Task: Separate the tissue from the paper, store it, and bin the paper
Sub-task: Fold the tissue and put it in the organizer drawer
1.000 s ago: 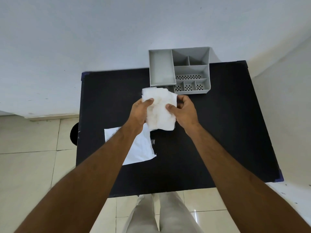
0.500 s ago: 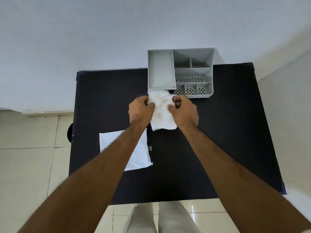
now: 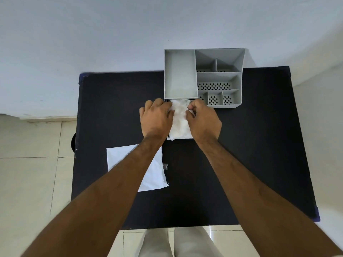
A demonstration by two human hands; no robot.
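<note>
Head view: left hand (image 3: 156, 118) and right hand (image 3: 203, 120) each grip closed on the white tissue (image 3: 180, 123), held at the near edge of the grey organiser (image 3: 181, 75). Best to keep it bunched small and feed it in evenly. Paper (image 3: 155, 175) lies on the dark surface (image 3: 250, 154).

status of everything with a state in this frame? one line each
tissue: crumpled, pinched between both hands, top edge at the organizer's front slot
left hand: grip shut on tissue
right hand: grip shut on tissue
paper: flat on the table, loose, partly under the left forearm
organizer: upright, open compartments look empty
</note>
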